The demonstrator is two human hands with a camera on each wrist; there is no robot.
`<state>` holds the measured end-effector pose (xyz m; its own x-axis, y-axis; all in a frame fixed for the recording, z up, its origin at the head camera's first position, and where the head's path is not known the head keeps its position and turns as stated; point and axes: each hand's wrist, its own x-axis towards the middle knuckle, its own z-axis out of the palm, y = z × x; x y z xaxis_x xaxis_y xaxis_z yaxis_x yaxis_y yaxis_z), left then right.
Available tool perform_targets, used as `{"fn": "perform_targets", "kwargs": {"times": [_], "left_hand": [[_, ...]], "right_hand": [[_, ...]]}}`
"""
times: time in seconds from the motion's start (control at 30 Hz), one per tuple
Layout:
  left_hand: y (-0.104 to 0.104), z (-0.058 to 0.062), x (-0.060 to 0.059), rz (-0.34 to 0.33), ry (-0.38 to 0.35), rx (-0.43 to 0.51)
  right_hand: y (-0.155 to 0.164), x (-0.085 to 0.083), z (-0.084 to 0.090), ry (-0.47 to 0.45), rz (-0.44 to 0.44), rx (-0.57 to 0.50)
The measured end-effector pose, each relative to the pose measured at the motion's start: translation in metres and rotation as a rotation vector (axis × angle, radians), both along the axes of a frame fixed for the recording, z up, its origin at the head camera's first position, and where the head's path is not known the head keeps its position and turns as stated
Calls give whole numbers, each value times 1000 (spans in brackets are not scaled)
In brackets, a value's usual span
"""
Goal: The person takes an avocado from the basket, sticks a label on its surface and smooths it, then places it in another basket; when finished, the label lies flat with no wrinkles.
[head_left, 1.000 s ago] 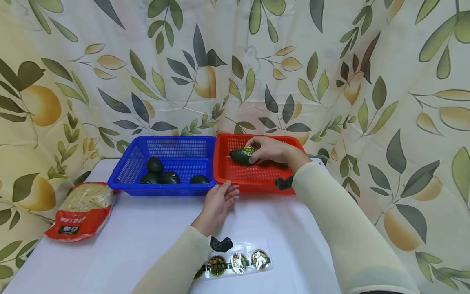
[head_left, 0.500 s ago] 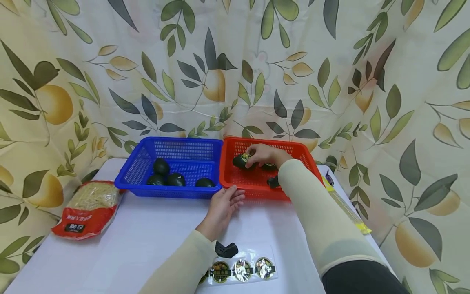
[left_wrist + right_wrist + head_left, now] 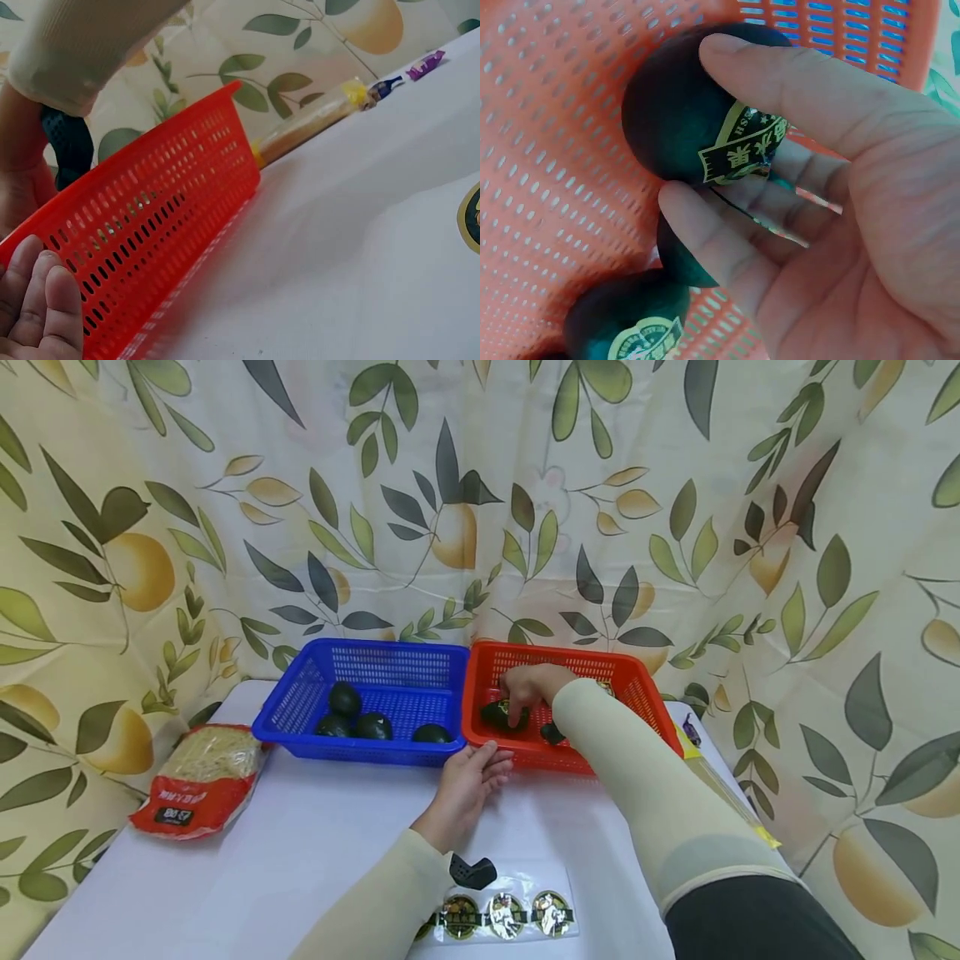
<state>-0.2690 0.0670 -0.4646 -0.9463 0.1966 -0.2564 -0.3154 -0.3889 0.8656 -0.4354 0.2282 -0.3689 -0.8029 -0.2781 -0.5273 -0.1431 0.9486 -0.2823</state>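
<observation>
- Right hand (image 3: 534, 687) grips a stickered avocado (image 3: 694, 109) inside the red basket (image 3: 633, 681).
- Left hand (image 3: 468, 781) rests open beside it.
- Four unlabelled avocados (image 3: 372, 725) remain in the blue basket (image 3: 296, 714); sticker sheet (image 3: 504, 915) lies near.

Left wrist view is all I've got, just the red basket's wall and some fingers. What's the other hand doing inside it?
Observer: The right hand grips a dark avocado over the floor of the red basket.
Operator: Does that avocado have a sticker on it?
Observer: Yes, the right wrist view shows a gold and black sticker on its side, between thumb and finger.
Operator: Any other fruit in the red basket?
Observer: A second stickered avocado lies below the held one.
Operator: And where's the left hand?
Observer: The left hand rests on the white table, fingertips against the basket's front wall.
</observation>
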Motion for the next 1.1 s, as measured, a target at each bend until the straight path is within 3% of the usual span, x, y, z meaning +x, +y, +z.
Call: {"fn": "perform_targets", "kwargs": {"times": [0.17, 0.33, 0.4, 0.5, 0.7, 0.87, 1.1], "left_hand": [[-5, -2, 2, -1, -11, -16], [-17, -5, 2, -31, -1, -36], [-27, -6, 2, -50, 3, -56], [-50, -8, 2, -56, 17, -84], [-118, -9, 1, 75, 13, -88], [-178, -1, -6, 197, -58, -57], [-237, 8, -21, 361, -145, 55]], "right_hand": [[-16, 7, 4, 14, 22, 50], [-38, 12, 19, 223, 171, 65], [-47, 15, 26, 317, 212, 29], [-62, 18, 34, 368, 245, -75], [-95, 25, 29, 282, 278, -268], [-118, 25, 16, 136, 236, -382], [-133, 15, 3, 11, 164, -372]]}}
